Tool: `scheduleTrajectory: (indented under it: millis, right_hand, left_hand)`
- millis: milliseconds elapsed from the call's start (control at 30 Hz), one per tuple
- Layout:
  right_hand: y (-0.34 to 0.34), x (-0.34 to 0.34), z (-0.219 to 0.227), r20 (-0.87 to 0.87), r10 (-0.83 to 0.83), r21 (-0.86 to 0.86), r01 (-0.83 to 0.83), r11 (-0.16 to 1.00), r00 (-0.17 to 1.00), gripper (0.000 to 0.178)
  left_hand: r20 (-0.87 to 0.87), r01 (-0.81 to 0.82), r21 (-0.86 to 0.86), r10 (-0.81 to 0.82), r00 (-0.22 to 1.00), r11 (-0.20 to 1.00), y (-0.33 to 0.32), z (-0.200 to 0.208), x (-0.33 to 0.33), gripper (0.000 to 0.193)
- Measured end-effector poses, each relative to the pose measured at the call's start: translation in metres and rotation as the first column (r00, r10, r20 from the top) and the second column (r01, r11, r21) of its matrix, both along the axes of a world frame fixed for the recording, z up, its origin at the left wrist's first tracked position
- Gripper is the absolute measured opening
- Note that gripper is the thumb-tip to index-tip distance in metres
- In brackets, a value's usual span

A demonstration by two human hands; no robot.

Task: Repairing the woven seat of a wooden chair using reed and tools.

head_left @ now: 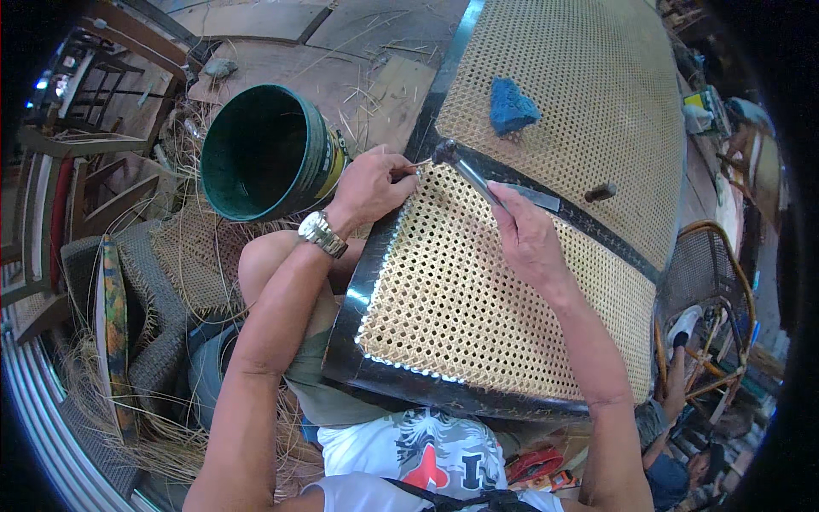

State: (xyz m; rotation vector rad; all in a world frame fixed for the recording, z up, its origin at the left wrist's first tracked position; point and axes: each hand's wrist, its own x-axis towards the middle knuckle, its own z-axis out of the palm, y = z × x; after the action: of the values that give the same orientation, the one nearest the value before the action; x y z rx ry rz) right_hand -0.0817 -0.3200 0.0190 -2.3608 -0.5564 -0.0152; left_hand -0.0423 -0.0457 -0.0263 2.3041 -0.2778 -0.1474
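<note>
My right hand point(531, 235) is wrapped round the metal shaft of a hammer point(469, 177), whose dark head lies over the corner of a woven cane panel point(503, 299). Beside that corner my left hand point(374, 183) is closed in a pinch on a thin reddish-brown strip point(416, 168); its fingertips almost touch the hammer head. The cane is set in a dark wooden frame point(345, 333), with pale edging along its left and near sides. A flat metal blade point(533, 197) lies by my right fingers on the crossbar. Farther up spreads a second cane panel point(572, 60).
On the far panel sit a blue lump of sponge or cloth point(512, 107) and a short dark peg point(600, 193). A dark green bucket point(264, 154) stands at the left. Loose cane strands point(162, 410) litter the floor. At right, a person's leg point(674, 384) shows near a rattan chair point(717, 264).
</note>
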Motion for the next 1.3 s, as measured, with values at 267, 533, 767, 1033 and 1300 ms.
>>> scheduleTrajectory:
  millis: [267,533,767,1033,1300]
  right_hand:
    - [0.014,-0.005,0.019,-0.013,-0.039,0.04,0.04,0.998,0.999,0.036]
    - [0.021,0.001,-0.003,0.052,-0.001,-0.04,0.003,0.999,0.999,0.035]
    - [0.024,0.001,0.006,-0.013,-0.03,-0.122,0.029,0.992,0.999,0.032]
    - [-0.003,0.014,0.024,0.004,-0.172,0.032,0.171,0.985,0.985,0.029]
    - [-0.052,0.004,-0.004,0.086,-0.481,-0.159,0.488,0.858,0.873,0.036]
  left_hand:
    - [-0.008,-0.078,-0.182,0.078,0.997,0.98,-0.003,-0.012,-0.014,0.022]
    - [-0.159,-0.218,-0.185,0.19,0.969,0.958,-0.003,-0.012,-0.011,0.024]
    - [-0.284,-0.334,-0.283,0.254,0.924,0.899,-0.004,-0.016,-0.004,0.026]
    - [0.085,-0.066,-0.114,0.076,0.993,0.991,-0.008,-0.017,0.006,0.023]
    - [0.202,0.131,0.051,-0.139,0.969,0.99,-0.007,-0.004,0.026,0.014]
